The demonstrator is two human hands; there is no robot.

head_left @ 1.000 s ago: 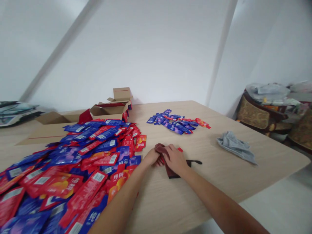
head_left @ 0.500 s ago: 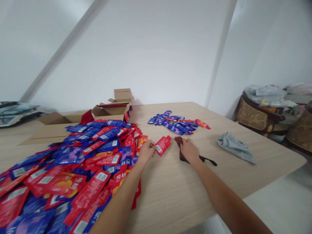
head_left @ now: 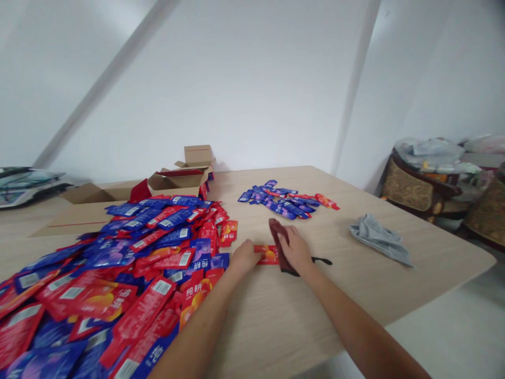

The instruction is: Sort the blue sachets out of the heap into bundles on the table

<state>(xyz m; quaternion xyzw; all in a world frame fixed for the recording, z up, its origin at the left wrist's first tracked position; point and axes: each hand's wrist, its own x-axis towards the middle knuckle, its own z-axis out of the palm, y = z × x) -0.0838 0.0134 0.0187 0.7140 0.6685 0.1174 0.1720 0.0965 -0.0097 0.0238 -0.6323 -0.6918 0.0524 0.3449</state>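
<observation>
Gripping the red pouch (head_left: pixel 266 255) at its left end, my left hand (head_left: pixel 245 256) works near the large pouch pile's (head_left: pixel 145 263) right edge. The pouch lies between both hands; my right hand (head_left: pixel 295 251) grasps the brown cloth (head_left: pixel 283 260) over its right end. Bare worktop (head_left: pixel 284 321) extends toward the near edge and the grey cloth (head_left: pixel 379 239).

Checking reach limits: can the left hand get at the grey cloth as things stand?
Probably not directly: the right hand, gripping the brown cloth, sits between the grey cloth and the left hand, which holds a red packet.
</observation>
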